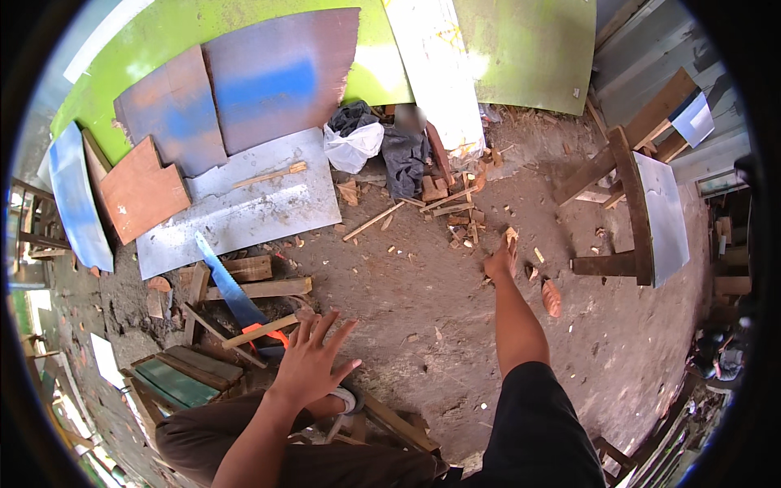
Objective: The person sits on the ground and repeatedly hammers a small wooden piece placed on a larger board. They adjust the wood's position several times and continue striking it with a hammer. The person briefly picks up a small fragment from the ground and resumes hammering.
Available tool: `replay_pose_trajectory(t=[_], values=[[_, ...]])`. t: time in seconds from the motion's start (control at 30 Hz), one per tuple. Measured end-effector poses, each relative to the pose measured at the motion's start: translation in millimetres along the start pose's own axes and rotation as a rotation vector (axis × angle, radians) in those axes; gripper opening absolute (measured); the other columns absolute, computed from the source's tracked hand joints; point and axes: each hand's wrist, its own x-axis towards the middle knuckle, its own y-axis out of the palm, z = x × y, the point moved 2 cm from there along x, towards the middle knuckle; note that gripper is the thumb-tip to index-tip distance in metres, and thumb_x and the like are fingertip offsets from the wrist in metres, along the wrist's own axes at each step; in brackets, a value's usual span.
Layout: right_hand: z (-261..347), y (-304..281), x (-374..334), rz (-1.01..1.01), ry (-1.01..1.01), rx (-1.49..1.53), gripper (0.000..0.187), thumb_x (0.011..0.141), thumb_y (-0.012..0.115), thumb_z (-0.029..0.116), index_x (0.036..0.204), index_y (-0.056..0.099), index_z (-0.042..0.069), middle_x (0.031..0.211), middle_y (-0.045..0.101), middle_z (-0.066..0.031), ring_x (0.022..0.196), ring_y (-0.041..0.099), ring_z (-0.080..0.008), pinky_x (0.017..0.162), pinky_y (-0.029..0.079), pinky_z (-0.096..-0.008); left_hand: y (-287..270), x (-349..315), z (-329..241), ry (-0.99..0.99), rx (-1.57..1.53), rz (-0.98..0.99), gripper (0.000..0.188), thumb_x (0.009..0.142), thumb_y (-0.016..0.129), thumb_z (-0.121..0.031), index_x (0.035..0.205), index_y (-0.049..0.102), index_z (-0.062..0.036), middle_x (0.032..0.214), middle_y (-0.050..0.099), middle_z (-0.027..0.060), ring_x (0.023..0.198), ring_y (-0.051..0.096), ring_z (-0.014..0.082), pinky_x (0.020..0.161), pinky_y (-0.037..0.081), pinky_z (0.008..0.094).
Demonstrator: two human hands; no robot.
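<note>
A dirt floor (423, 317) meets a green sheet (529, 53); dark stuff (351, 119) tops a white bag (354, 148) beside a black bag (405, 163). The left hand (309, 362), fingers apart, is near the saw (228, 285); a chip (511, 233) shows at the right hand (501, 260), by the wood scraps (458, 220); whether pinched, I cannot tell.

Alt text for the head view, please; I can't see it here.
A person's right hand reaches down beside a pile of wood scraps on the dirt floor; whether it grips anything is unclear. The left hand, fingers spread, hangs near an orange-handled saw, with green panels beyond.
</note>
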Motion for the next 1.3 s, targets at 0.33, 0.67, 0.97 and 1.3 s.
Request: replay_pose_trajectory(t=[0.33,0.67,0.97,1.3], values=[[-14.1,3.5,45.3,0.046,-0.051,-0.067,0.102,0.089,0.079,0.021,0.17,0.017,0.014,0.173,0.019,-0.0155,0.154,0.034,-0.0386,0.124,0.039,-0.045,4.3,12.4,6.4,-0.022,0.017,-0.014,0.065,0.096,0.076,-0.041,0.152,0.053,-0.0191,0.151,0.05,0.0177,0.14,0.046,0.0443,0.116,0.042,0.0576],[-22.0,42.7,-43.7,-0.168,-0.234,0.026,0.051,0.095,0.071,0.007,0.143,0.055,0.007,0.144,0.052,-0.022,0.124,0.061,-0.0435,0.101,0.057,-0.0498,15.8,20.2,-6.9,0.037,0.025,-0.011,0.057,0.096,0.074,-0.042,0.146,0.058,-0.0184,0.149,0.051,0.0166,0.14,0.047,0.0418,0.116,0.042,0.057],[-10.6,14.2,-128.0,0.044,-0.237,0.551,0.032,0.087,0.077,0.003,0.119,0.074,0.006,0.119,0.07,-0.0217,0.105,0.072,-0.0378,0.089,0.059,-0.0421,52.9,11.0,-10.1,0.047,0.039,0.117,0.059,0.098,0.071,-0.046,0.147,0.057,-0.0173,0.149,0.054,0.0136,0.139,0.049,0.0396,0.114,0.044,0.0559],[80.2,-76.7,-299.6,0.425,-0.697,1.113,0.037,0.095,0.064,-0.012,0.128,0.071,0.002,0.111,0.074,-0.0076,0.097,0.072,-0.0139,0.084,0.058,-0.0279,21.7,17.1,-39.5,0.057,-0.506,-0.152,0.065,0.099,0.074,-0.028,0.156,0.047,-0.0115,0.131,0.068,0.0233,0.112,0.071,0.0401,0.095,0.057,0.0482]])
